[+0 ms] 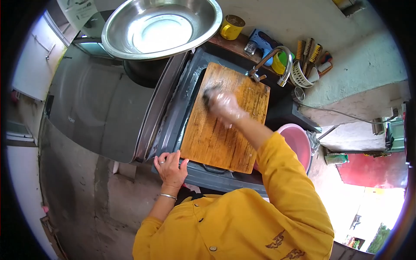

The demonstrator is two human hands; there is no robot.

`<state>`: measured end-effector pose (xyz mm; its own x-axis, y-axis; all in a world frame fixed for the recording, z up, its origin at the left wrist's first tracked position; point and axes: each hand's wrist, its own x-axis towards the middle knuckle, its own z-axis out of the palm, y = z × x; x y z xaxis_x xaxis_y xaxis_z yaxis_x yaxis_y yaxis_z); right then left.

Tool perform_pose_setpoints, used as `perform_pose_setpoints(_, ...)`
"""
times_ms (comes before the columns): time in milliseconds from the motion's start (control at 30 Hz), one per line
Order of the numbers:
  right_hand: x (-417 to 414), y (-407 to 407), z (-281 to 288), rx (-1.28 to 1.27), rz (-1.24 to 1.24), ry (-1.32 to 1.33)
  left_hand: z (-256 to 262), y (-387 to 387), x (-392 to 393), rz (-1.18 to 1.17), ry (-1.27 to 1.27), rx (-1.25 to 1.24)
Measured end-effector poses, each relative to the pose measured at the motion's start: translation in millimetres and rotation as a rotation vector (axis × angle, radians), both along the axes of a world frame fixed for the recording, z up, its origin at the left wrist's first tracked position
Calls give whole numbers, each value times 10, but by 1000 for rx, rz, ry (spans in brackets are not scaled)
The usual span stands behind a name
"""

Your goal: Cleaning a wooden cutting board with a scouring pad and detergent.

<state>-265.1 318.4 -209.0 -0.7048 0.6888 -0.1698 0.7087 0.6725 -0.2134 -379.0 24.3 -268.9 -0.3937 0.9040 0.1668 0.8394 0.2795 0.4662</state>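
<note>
A wet wooden cutting board (224, 130) lies across a dark grey sink (191, 70), its lower left corner near me. My right hand (226, 105), blurred and coated in pale suds, is closed around a dark scrubber (211, 94) pressed on the board's upper left part. The scrubber is mostly hidden by the fingers, so its exact kind is unclear. At the board's near left corner, my left hand (171, 169) rests on the sink rim with its fingers apart. It wears a ring and a bracelet.
A large steel basin (162, 32) stands left of the curved faucet (286, 65). Behind are a yellow mug (232, 27) and a white basket (300, 75) with brushes. A pink tub (297, 143) sits at right; a Haier appliance (100, 107) is at left.
</note>
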Motion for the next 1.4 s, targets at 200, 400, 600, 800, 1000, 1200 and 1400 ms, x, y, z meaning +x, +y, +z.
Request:
perform_pose_setpoints(200,-124,313,41,10,-4,-166,32,15,-1,9,42,5)
perform_pose_setpoints(400,-218,812,-230,3,-36,-258,48,34,8,-7,12,-10)
perform_pose_setpoints(600,-187,834,-47,-83,-43,23,61,39,13,-11,12,0)
perform_pose_setpoints(800,-308,1055,-73,-179,-198,91,4,-19,6,-4,37,1)
perform_pose_setpoints(1000,-253,837,-72,61,133,-35,56,50,10,-7,-2,7)
perform_pose_setpoints(1200,-316,324,51,-50,150,-187,23,-6,2,1,5,3)
perform_pose_setpoints(1400,43,-181,-52,122,338,-110,30,-2,18,-23,7,7)
